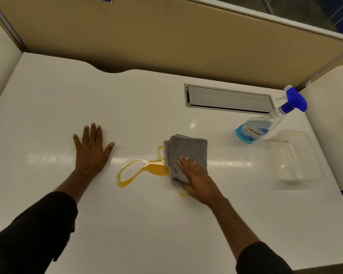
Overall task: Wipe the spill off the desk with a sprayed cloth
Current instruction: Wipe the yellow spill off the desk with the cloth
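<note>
An orange-yellow spill (147,169) lies in a looping puddle near the middle of the white desk (127,224). A folded grey cloth (186,151) rests flat at the spill's right edge and touches it. My right hand (196,178) presses down on the cloth's near half, fingers on top and thumb at its near edge. A thin streak of liquid shows just below that hand. My left hand (91,149) lies flat on the desk to the left of the spill, fingers spread, holding nothing.
A spray bottle (265,123) with blue liquid and a blue trigger head stands tilted at the right. A clear plastic container (297,157) sits beside it. A grey cable hatch (226,99) is set into the desk behind. Tan partition walls enclose the back.
</note>
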{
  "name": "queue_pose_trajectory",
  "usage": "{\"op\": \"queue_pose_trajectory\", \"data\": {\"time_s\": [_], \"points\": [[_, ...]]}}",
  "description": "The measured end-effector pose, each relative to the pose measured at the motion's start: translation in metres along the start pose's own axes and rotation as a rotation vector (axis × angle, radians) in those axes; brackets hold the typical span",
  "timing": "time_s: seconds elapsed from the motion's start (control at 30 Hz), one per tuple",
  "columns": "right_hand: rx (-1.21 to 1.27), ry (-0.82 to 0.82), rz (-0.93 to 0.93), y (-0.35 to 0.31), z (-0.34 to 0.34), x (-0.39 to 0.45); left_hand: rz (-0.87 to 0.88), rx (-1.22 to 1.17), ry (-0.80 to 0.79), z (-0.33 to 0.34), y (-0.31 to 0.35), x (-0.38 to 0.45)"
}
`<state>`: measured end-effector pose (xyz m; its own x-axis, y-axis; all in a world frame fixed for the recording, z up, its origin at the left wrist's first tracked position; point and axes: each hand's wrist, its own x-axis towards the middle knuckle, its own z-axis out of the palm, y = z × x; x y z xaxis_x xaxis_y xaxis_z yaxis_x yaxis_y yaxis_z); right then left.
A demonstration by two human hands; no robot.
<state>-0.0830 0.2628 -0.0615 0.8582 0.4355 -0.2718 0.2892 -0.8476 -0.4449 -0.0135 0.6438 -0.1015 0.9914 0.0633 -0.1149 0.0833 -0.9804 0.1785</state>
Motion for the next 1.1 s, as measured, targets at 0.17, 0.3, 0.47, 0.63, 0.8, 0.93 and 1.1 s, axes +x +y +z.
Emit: {"op": "queue_pose_trajectory", "data": {"time_s": [0.17,0.3,0.47,0.63,0.8,0.93,1.1], "points": [[0.077,0.104,0.059,-0.007,0.011,0.004,0.013,0.002,0.019,0.009,-0.005,0.002],[0.097,0.470,0.344,-0.025,0.022,0.027,0.013,0.001,0.040,0.013,-0.007,0.002],[-0.166,0.366,0.558,-0.031,0.034,0.062,0.010,0.002,0.057,0.014,-0.007,0.003],[-0.256,0.310,0.550,-0.027,0.051,0.069,0.004,-0.002,0.077,0.016,-0.006,0.003],[-0.311,0.322,0.437,-0.025,0.064,0.044,0.007,-0.005,0.084,0.015,-0.004,0.002],[-0.328,0.293,0.416,-0.012,0.076,-0.010,0.007,-0.010,0.085,0.012,-0.004,0.001],[-0.289,0.251,0.603,0.032,0.039,-0.001,0.004,-0.010,0.082,0.013,-0.005,0.002]]}}
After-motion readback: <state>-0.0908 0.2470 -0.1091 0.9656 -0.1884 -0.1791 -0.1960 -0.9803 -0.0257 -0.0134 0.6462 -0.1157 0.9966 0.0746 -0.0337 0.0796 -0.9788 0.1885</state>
